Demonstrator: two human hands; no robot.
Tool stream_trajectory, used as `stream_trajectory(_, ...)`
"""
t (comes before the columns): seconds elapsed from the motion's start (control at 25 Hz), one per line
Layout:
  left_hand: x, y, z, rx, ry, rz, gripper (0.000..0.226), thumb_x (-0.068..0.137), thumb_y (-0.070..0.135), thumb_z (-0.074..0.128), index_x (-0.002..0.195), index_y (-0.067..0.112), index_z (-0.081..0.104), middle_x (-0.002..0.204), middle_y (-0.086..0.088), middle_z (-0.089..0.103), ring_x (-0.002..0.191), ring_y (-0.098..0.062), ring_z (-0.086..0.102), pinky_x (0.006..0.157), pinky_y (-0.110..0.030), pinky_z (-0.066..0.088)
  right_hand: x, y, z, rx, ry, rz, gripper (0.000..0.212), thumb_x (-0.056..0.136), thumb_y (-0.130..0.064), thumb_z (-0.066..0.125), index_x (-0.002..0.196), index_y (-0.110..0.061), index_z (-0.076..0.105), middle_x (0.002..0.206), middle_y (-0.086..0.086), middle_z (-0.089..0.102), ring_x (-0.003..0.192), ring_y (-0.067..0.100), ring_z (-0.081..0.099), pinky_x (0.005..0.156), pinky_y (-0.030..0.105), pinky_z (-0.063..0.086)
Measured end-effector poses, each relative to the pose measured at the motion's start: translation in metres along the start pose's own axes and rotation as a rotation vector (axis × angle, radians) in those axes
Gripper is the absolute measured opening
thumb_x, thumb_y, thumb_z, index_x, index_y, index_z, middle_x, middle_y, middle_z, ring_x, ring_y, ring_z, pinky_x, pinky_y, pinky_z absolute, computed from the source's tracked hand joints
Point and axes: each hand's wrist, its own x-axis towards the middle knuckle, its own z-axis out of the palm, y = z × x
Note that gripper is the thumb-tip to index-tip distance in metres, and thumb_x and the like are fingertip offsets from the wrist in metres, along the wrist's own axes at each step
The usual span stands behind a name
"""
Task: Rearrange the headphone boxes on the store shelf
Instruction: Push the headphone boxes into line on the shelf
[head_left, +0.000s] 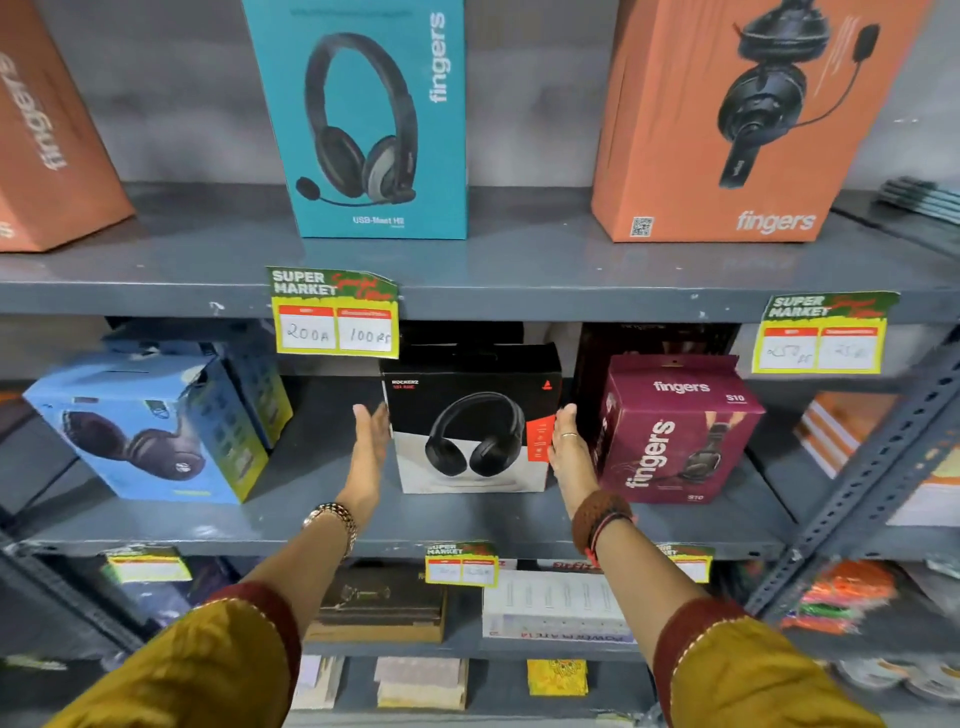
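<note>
Flanking the black headphone box (475, 421) on the middle shelf (311, 525), both hands are held flat and spread, nothing gripped. The left hand (370, 441) is kept just off the box's left side, and the right hand (569, 447) looks pressed against its right edge, squeezed between it and the maroon box (675, 431). A blue box (150, 426) is parked tilted further left. A teal box (374, 119) is stood upright one shelf up.

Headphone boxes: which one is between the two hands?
The black box on the middle shelf, with the left hand and right hand at its sides. Its neighbours are blue and maroon.
</note>
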Motion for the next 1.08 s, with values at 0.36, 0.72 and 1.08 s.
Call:
stream_trajectory(0.36, 0.003, 0.003, -0.032, 0.029, -0.081, 0.008, 0.071, 0.09, 0.059, 0.0, 0.15, 0.022, 0.01, 0.16, -0.002, 0.013, 0.147, -0.02, 0.016, 0.121, -0.037, 0.008, -0.006, -0.004, 0.031, 0.062, 0.111, -0.017, 0.07, 0.092, -0.054, 0.024, 0.14, -0.003, 0.032, 0.15, 0.017, 0.034, 0.138, 0.032, 0.032, 0.112, 0.041, 0.027)
stream_trajectory(0.72, 0.0, 0.001, -0.036, 0.055, -0.069, -0.016, 0.071, 0.089, 0.061, 0.0, 0.149, 0.024, 0.007, 0.16, 0.003, 0.009, 0.147, -0.016, 0.013, 0.121, -0.037, 0.005, -0.005, 0.003, 0.03, -0.032, 0.056, 0.009, 0.09, 0.08, -0.074, 0.012, 0.143, -0.012, 0.027, 0.151, 0.012, 0.033, 0.138, 0.027, 0.031, 0.118, 0.045, 0.017)
stream_trajectory(1.08, -0.029, -0.061, -0.077, 0.069, 0.15, -0.09, 0.07, 0.091, 0.059, 0.006, 0.149, 0.02, 0.016, 0.159, 0.001, 0.016, 0.146, -0.017, 0.015, 0.12, -0.038, 0.007, -0.032, 0.063, 0.001, 0.043, 0.043, 0.042, 0.071, 0.092, -0.054, 0.018, 0.14, -0.004, 0.031, 0.152, 0.014, 0.029, 0.139, 0.026, 0.03, 0.117, 0.04, 0.018)
